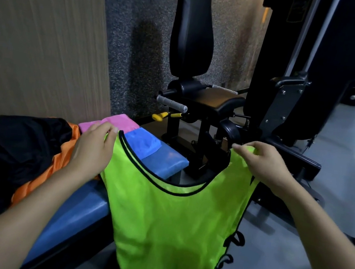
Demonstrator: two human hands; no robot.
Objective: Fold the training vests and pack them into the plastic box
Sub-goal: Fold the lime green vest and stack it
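While the left hand (92,144) and right hand (266,163) pinch the green vest (165,224) unfolded by its shoulders, other garments (8,150) wait heaped on the desk (82,207); no box in sight

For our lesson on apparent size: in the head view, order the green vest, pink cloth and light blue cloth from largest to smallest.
1. green vest, though nearest the camera
2. pink cloth and light blue cloth: look alike, both partly hidden, so unranked

Two bare forearms reach in from the lower corners, sleeveless to the frame edge, with the left hand (94,147) and right hand (266,165) ungloved, no rings visible.
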